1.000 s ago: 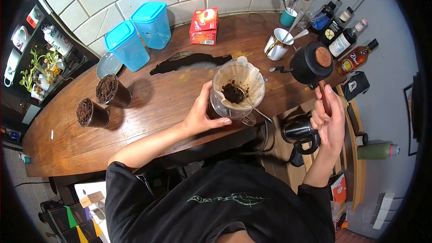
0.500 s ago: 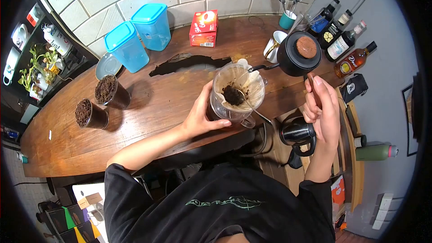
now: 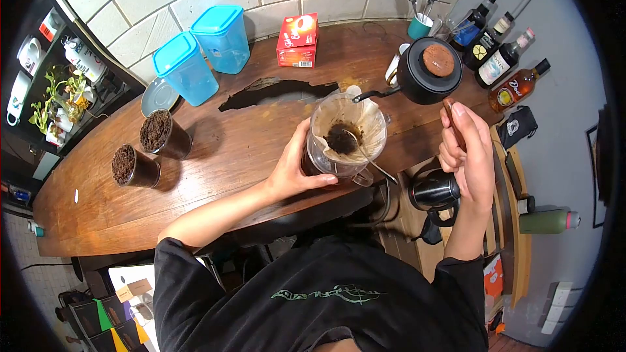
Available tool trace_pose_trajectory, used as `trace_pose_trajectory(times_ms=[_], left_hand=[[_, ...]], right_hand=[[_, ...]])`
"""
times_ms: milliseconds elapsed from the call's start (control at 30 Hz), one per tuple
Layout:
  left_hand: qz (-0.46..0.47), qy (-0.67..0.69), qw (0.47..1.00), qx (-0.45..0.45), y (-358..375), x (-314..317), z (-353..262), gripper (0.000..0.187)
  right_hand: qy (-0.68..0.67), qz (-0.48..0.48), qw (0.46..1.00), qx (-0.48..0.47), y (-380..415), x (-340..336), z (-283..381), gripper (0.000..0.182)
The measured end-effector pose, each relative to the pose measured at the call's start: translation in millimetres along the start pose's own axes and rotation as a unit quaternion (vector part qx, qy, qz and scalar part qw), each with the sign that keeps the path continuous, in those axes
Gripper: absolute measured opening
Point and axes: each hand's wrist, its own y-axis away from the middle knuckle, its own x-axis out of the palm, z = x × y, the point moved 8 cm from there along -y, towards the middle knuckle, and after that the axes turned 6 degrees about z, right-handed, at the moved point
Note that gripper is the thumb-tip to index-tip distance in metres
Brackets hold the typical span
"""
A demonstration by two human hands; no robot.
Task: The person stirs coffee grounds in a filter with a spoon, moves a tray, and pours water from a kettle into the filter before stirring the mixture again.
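My left hand (image 3: 295,166) is closed around the side of a glass coffee server (image 3: 319,168), thumb at its front. On top of the server sits a clear dripper lined with a paper filter (image 3: 370,127). Dark wet coffee grounds (image 3: 340,139) lie in the filter, and a spoon (image 3: 377,168) leans in them, its handle out over the rim. My right hand (image 3: 468,150) grips the wooden handle of a black gooseneck kettle (image 3: 417,85) with a brown lid knob. The kettle's spout tip hangs over the filter's far rim; I cannot make out a stream of water.
Two glasses of coffee grounds (image 3: 156,132) stand on the left of the wooden table (image 3: 104,221). Behind are blue-lidded containers (image 3: 222,39), a red box (image 3: 297,40) and a ragged hole (image 3: 277,94) in the tabletop. Bottles (image 3: 499,68) line the right; a black electric kettle (image 3: 432,189) sits lower right.
The kettle has shifted slightly left, with its spout tip a little farther left and lower over the filter rim. My left hand keeps its hold on the server.
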Motion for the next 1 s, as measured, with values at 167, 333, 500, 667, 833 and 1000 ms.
trace_pose_trajectory(times_ms=[167,333,500,667,833,1000], left_hand=[[-0.015,0.0,1.0,0.013,-2,-2,1,0.112],[-0.028,-0.011,0.999,0.029,-2,-3,1,0.112],[-0.029,-0.019,0.999,0.026,-1,-3,2,0.113],[-0.028,-0.021,0.999,0.025,-1,-3,2,0.113],[-0.032,-0.011,0.999,0.026,0,-3,4,0.113],[-0.03,0.003,1.0,0.002,1,-3,7,0.114]], right_hand=[[-0.003,-0.004,1.0,0.001,6,-4,0,0.03],[0.001,-0.013,1.0,-0.005,13,-10,3,0.031],[0.008,-0.032,0.999,-0.001,18,-18,3,0.032],[0.021,-0.036,0.999,0.001,21,-22,6,0.032],[0.026,-0.031,0.999,0.004,23,-23,6,0.032],[0.023,-0.025,0.999,0.006,19,-19,5,0.032]])
